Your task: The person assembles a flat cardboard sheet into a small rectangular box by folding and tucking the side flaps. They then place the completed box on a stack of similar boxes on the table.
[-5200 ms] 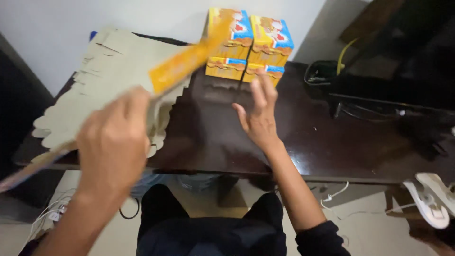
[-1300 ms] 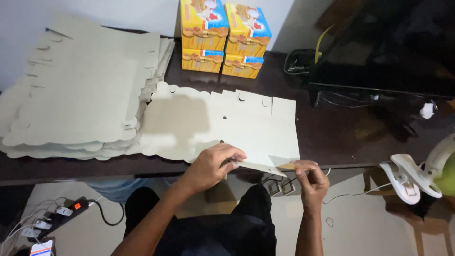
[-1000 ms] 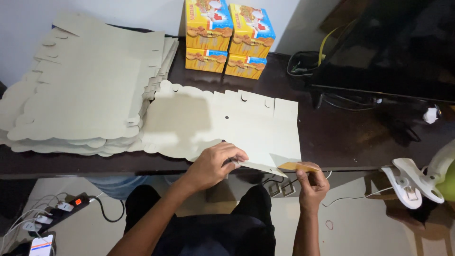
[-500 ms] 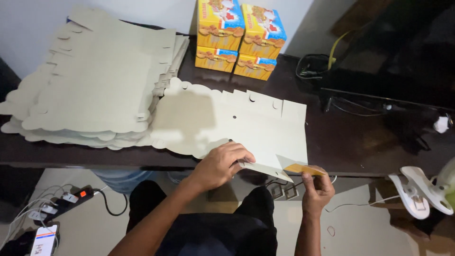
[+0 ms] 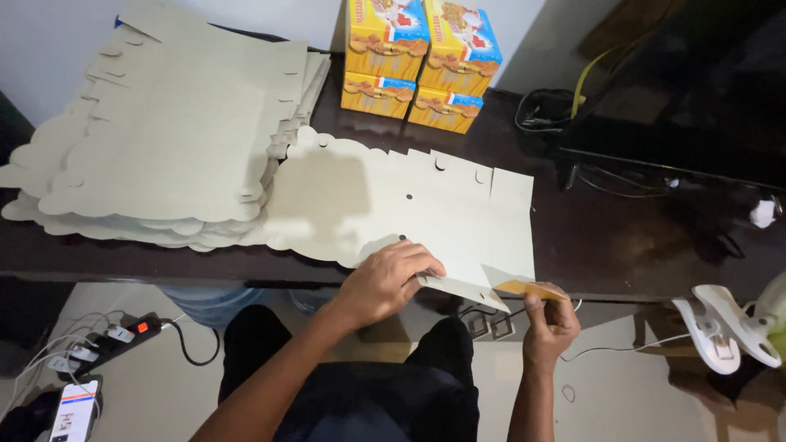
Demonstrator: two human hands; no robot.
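Cardboard everywhere on a dark wooden table [image 5: 622, 245]. Far left on the floor, a phone [image 5: 72, 409] with a lit screen, its lower end cut off by the frame edge; just right of it a power strip [image 5: 115, 337] with white plugs and tangled cords, detail hard to make out. Above these, on the table's left part, a thick stack of flat die-cut blanks [image 5: 164, 139] with scalloped edges; its far left corner runs out of view and the count cannot be told.

Moving right: one single flat blank [image 5: 393, 205] lies spread on the table, its left edge tucked against the stack, its near right corner hanging past the table's near edge. Left hand [image 5: 385, 282] lies palm down on that near edge, fingers curled over the fold and pressing it flat (fingertips partly hidden under the flap). Beyond it at the far side, four yellow printed boxes [image 5: 422, 61] stacked two by two, tops cut off.

Right hand [image 5: 550, 327] sits below the table edge, thumb and fingers pinching the orange-printed corner flap [image 5: 528, 288] of the same blank; the underside of the grip is hidden. Further right, black cables [image 5: 573, 123] and dark equipment, too dim to tell. Near right, a white clip-like object [image 5: 725, 340], partly cut off.
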